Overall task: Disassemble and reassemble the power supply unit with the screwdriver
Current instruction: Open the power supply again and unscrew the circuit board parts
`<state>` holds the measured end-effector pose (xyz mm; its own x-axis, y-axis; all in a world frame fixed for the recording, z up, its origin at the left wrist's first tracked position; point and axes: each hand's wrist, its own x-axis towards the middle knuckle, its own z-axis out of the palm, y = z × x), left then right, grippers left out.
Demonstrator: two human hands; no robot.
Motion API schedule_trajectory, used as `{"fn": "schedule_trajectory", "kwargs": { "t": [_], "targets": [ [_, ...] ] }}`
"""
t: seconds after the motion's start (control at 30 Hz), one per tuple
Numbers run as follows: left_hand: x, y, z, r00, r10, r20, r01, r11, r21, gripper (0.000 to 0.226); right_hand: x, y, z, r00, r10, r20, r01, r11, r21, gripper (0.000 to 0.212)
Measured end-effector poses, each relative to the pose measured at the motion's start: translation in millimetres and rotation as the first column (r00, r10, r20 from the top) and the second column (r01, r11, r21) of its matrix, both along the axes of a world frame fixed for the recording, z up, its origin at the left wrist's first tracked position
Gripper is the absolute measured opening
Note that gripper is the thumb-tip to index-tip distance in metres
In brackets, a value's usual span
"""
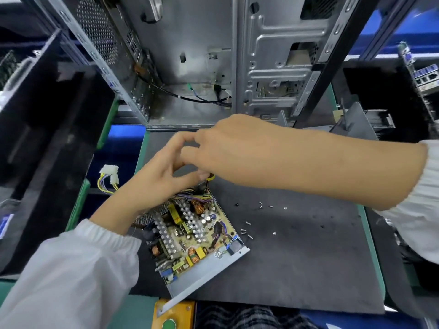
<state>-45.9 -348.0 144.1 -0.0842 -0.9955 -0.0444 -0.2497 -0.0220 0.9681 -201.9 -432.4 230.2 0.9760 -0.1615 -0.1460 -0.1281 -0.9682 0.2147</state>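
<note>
The power supply unit (202, 269) lies open on the dark mat, its circuit board (187, 231) with coils and capacitors exposed. My right hand (228, 150) grips a screwdriver (209, 178) from above; only its yellow collar and dark shaft show, pointing down at the unit's far corner. My left hand (161, 176) hovers beside it, thumb and fingers curved around the shaft area near the tip. Whether those fingers touch the tool is hidden. Several loose screws (247, 230) lie on the mat to the right of the unit.
An open metal computer case (190, 55) stands behind the mat (308, 257). A white connector with yellow wires (109, 173) hangs off the unit at left. A black panel (47, 138) leans at far left. A yellow box with a green button (173, 314) sits at the near edge.
</note>
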Motion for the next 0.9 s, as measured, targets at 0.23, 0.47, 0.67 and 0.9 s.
{"fn": "schedule_trajectory", "kwargs": {
  "t": [0.23, 0.47, 0.67, 0.9],
  "targets": [
    [-4, -9, -5, 0.984, -0.034, 0.176, 0.027, 0.999, 0.04, 0.017, 2, -7, -21, 0.979, -0.163, 0.121, 0.151, 0.983, 0.1, 0.031],
    [7, -11, -8, 0.983, -0.053, 0.175, 0.036, 0.994, 0.098, 0.028, -25, -24, -40, 0.916, -0.328, 0.229, 0.216, 0.887, 0.407, 0.034],
    [7, -22, -3, 0.966, -0.051, 0.252, 0.011, 0.987, 0.159, 0.037, -57, -42, -20, 0.841, -0.474, 0.26, 0.27, 0.785, 0.558, 0.037],
    [-8, -40, -1, 0.978, -0.028, 0.205, -0.014, 0.98, 0.2, 0.016, -73, -52, -6, 0.736, -0.63, 0.249, 0.303, 0.635, 0.711, 0.031]
  ]
}}
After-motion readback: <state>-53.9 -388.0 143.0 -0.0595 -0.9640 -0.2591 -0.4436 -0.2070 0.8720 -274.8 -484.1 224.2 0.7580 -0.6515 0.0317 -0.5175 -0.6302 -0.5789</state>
